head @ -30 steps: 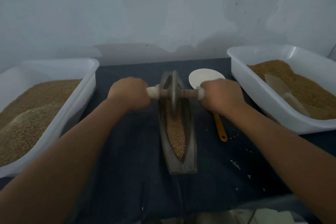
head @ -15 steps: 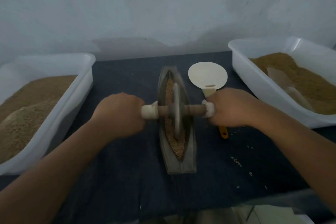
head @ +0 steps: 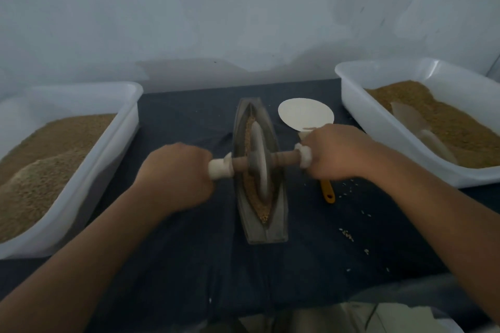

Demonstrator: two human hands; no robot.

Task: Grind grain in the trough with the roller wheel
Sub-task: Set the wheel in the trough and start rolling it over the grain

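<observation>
Fists flank the trough (head: 276,227): the left hand (head: 176,173) is clenched round the pale left end of the axle (head: 284,158), the right hand (head: 338,154) round its right end, knuckles up, forearms reaching forward. The wheel (head: 259,162) stands upright in the trough's groove, about mid-length, axle crosswise above the rims. Grain (head: 263,211) lies along the groove beyond and before the wheel. Stray kernels (head: 347,234) dot the cloth (head: 167,265) right of the trough.
</observation>
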